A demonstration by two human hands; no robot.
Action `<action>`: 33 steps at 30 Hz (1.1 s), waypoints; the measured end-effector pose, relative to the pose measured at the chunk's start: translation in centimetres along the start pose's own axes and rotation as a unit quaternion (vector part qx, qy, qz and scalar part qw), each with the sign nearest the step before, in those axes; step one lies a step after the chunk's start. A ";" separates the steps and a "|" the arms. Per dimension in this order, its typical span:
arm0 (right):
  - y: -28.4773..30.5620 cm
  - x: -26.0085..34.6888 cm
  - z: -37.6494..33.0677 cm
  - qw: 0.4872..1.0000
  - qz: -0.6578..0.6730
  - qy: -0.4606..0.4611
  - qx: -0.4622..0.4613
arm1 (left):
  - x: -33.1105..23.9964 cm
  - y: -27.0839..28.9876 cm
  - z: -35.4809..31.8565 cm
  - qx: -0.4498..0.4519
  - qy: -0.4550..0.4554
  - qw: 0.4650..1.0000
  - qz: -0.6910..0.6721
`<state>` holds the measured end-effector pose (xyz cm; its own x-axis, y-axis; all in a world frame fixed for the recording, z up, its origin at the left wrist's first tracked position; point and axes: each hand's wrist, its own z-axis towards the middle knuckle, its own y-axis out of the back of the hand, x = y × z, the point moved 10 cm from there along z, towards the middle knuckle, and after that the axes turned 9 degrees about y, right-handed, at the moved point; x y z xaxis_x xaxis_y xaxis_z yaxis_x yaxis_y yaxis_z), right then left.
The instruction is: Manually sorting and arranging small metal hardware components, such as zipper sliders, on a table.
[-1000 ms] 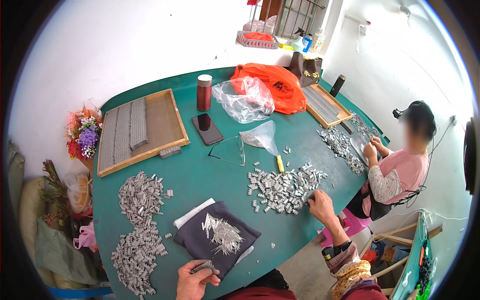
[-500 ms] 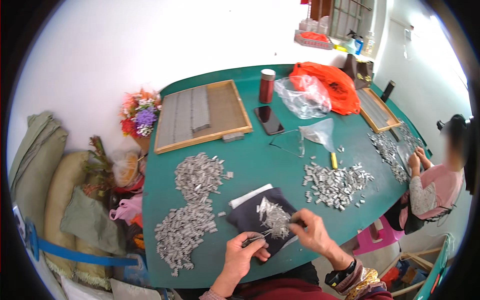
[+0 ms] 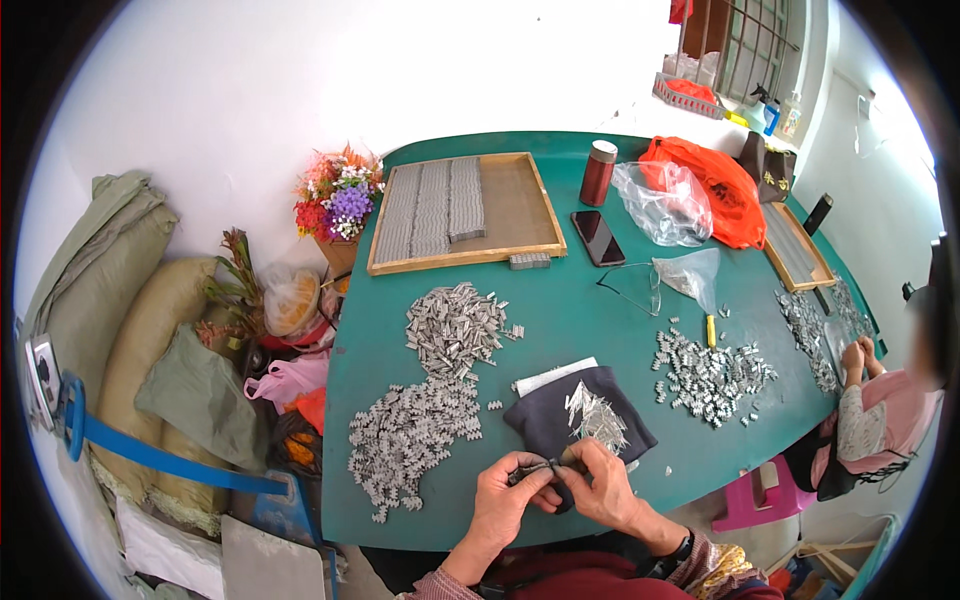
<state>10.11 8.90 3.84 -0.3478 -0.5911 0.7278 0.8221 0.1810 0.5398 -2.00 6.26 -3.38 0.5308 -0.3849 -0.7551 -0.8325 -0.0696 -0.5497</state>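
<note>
My left hand (image 3: 507,498) and my right hand (image 3: 603,486) meet close to the table's front edge, fingertips pinched together. Whatever lies between them is too small and covered to make out; something dark shows at the fingertips. Just beyond, a folded dark cloth (image 3: 540,412) bears a loose heap of thin silvery pins (image 3: 598,420). A strip of white cloth (image 3: 556,374) sticks out from under its far edge. To the left lie two adjoining piles of small grey metal pieces, a farther pile (image 3: 455,328) and a nearer pile (image 3: 410,440).
Another pile of metal pieces (image 3: 712,380) lies right of the cloth. Behind stand a wooden tray (image 3: 515,200) with rows of grey pieces, a phone (image 3: 598,240), glasses (image 3: 655,290), a red flask (image 3: 598,175) and plastic bags (image 3: 705,190). A co-worker (image 3: 870,400) sits at the right.
My right hand has left the pin heap and come to my left hand; their fingertips now meet. The whole view has shifted, with the table things appearing farther right.
</note>
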 end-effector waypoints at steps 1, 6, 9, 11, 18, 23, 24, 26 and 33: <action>-0.1 0.3 -0.1 1.000 -0.001 0.009 0.001 | 0.1 0.1 -0.1 0.000 -0.001 1.000 -0.002; -0.9 0.5 -0.5 1.000 -0.006 0.005 0.025 | 0.3 0.4 -0.5 0.011 -0.005 1.000 0.006; -1.2 1.1 -0.9 0.999 -0.010 0.041 0.022 | 0.3 0.4 -1.0 0.004 -0.004 1.000 0.017; -1.3 1.8 -1.0 0.997 -0.031 0.076 0.015 | 0.4 0.7 -1.1 -0.008 -0.006 1.000 0.026; 0.0 1.8 -0.3 0.989 -0.112 0.093 0.001 | 1.2 2.2 -1.6 -0.052 0.003 0.997 0.062; 3.1 -2.6 0.0 0.975 -0.219 0.026 -0.029 | 1.5 2.7 -1.7 -0.039 0.001 0.998 0.047; 2.9 -2.8 0.0 0.973 -0.228 0.028 -0.015 | 1.6 2.8 -1.8 -0.037 0.002 0.998 0.043; 2.5 -3.0 0.2 0.971 -0.238 0.030 0.000 | 1.5 2.9 -1.8 -0.038 0.000 0.998 0.046; 1.0 -1.8 2.0 0.952 -0.276 0.107 0.080 | 1.1 3.5 -2.0 -0.051 -0.008 0.996 0.066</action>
<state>10.61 11.76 3.91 -0.5919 -0.7750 0.2214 0.4560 -0.0955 0.8848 -4.66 3.74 -5.42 0.4172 -0.3832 -0.8241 -0.9067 -0.1135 -0.4062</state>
